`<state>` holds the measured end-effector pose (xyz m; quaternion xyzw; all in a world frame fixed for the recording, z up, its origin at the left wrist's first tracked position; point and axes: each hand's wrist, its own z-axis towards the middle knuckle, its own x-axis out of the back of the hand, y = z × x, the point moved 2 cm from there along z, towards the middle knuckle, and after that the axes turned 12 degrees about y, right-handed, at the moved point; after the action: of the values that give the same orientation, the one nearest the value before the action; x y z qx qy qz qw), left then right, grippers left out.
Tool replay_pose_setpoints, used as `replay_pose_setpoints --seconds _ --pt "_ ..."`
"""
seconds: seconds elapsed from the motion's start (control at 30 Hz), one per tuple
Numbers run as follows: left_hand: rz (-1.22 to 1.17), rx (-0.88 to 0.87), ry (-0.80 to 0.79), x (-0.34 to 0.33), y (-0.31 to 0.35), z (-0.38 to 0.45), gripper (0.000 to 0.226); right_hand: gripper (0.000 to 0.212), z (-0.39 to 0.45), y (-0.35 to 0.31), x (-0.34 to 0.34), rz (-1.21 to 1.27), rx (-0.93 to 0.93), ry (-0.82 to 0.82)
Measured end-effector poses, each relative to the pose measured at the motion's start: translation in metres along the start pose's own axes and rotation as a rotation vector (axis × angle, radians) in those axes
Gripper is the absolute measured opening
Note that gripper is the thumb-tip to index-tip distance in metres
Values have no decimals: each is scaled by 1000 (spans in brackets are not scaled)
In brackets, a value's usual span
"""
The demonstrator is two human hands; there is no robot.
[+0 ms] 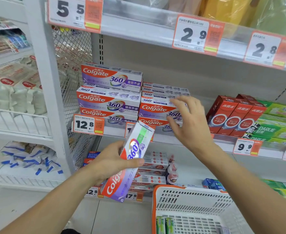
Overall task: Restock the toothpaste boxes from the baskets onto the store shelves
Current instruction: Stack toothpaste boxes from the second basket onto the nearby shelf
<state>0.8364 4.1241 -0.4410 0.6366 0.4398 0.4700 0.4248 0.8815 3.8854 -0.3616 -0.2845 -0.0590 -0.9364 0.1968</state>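
A person's left hand grips a purple and white Colgate 360 toothpaste box around its middle, tilted nearly upright, in front of the shelf edge and below the stacked Colgate 360 boxes. The right hand hovers with fingers spread and relaxed, holding nothing, just before the right-hand stack. A white plastic basket with an orange rim sits lower right, green boxes inside.
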Motion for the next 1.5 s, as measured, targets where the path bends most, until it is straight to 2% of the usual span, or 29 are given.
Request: replay_pose_setpoints --seconds 0.03,0.07,0.13,0.17,0.2,0.37,0.47,0.53,0.6,0.7,0.8,0.9,0.97,1.03,1.1,1.2,1.27,1.37,1.5 --pt "22 -25 -22 0 2 -1 60 38 -4 -11 6 165 -1 -5" --pt "40 -43 -48 0 3 -2 56 32 -8 -22 10 340 -60 -100" --pt "74 -74 -115 -1 5 -4 52 32 -16 -36 13 625 -297 -405" --pt "85 -83 -152 -2 6 -5 54 30 -20 -38 12 725 -413 -513" --pt "89 -87 -177 -3 6 -6 57 27 -23 -37 11 794 -495 -544" --pt "103 -92 -193 -6 5 -8 64 32 -34 -34 18 1164 -884 -442" --pt "120 -97 -201 -8 5 -7 66 36 -42 -38 16 1275 -1121 -418" --pt "140 -93 -192 -10 7 -9 60 35 -46 -41 15 1311 -1217 -399" --pt "153 -91 -184 -12 7 -9 57 31 -51 -46 15 1241 -1149 -362" --pt "151 -82 -176 -9 4 -6 61 28 -56 -49 14 1033 -902 -313" --pt "157 -102 -175 -8 6 -6 62 42 -51 -45 17 865 -676 -396" --pt "180 -210 -129 -6 16 -6 55 59 -34 -35 28 901 -581 -438" --pt "254 -302 7 3 26 -1 65 52 -18 -24 39 885 -506 -335" --pt "326 -388 286 15 34 3 74 39 -5 -11 49 870 -484 -170" --pt "262 -497 542 22 42 5 64 34 7 3 60 887 -510 6" --pt "305 -672 719 18 48 12 51 36 25 24 73 816 -552 230" --pt "361 -743 790 11 50 21 56 35 36 39 71 723 -580 282" --pt "448 -789 842 -2 60 31 63 33 47 60 58 641 -605 170" --pt "674 -781 814 -14 65 46 71 30 56 76 41 308 -515 -158"
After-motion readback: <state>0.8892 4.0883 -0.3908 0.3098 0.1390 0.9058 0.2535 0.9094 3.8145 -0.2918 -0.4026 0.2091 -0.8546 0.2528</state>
